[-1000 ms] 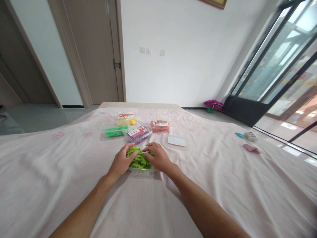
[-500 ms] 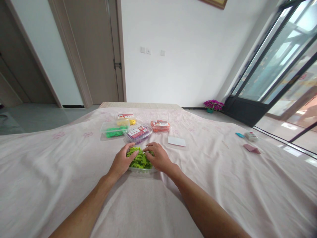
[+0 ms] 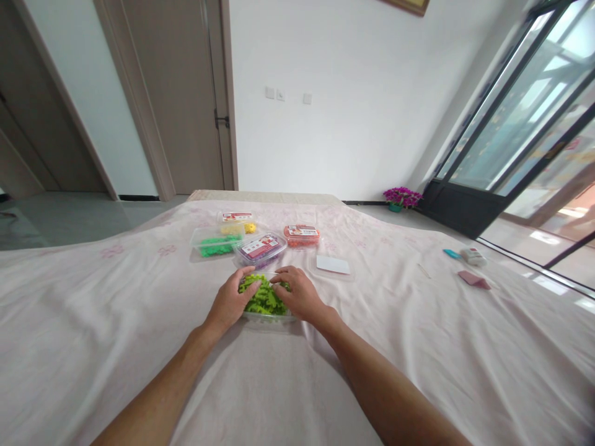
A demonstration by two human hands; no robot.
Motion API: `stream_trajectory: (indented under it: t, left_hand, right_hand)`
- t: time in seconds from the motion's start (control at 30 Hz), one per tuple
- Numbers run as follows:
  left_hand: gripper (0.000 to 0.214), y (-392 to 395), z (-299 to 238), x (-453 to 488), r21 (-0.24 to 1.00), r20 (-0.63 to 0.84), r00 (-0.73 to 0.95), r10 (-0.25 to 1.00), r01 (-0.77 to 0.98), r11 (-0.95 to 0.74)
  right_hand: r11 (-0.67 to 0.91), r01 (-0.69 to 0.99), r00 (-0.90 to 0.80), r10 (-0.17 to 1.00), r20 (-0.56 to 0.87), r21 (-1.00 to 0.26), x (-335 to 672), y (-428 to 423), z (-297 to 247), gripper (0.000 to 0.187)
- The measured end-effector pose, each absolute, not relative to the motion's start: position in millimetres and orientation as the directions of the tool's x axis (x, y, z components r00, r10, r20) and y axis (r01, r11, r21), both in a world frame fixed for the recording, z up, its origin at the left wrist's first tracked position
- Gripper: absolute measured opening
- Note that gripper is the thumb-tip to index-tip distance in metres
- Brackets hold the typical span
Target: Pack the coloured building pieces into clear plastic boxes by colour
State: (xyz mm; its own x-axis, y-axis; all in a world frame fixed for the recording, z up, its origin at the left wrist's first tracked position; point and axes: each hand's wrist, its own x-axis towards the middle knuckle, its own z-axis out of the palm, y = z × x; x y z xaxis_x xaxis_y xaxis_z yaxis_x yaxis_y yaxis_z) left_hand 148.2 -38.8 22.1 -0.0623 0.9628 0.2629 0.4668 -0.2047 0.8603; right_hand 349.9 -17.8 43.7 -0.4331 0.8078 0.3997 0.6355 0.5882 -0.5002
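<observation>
A clear plastic box full of light-green pieces lies on the pink sheet in front of me. My left hand curls over the box's left side, thumb on the green pieces. My right hand curls over its right side, fingertips at the far rim. Both hands grip the box between them.
Behind the box stand a lidded purple box, an open dark-green box, a yellow box and an orange box. A loose clear lid lies to the right. Small items sit far right near the glass door.
Both hands stay on the green box; the view has shifted only slightly.
</observation>
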Motion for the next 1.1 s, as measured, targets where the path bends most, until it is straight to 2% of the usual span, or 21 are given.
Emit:
stream_trajectory:
  t: [1.1]
  left_hand:
    - [0.047,-39.0,22.9,147.5,0.843,0.263,-0.044,0.964,0.496,-0.207]
  right_hand:
    - [0.597,0.629,-0.440,0.802,0.404,-0.499,349.9,-18.3,44.6,0.019]
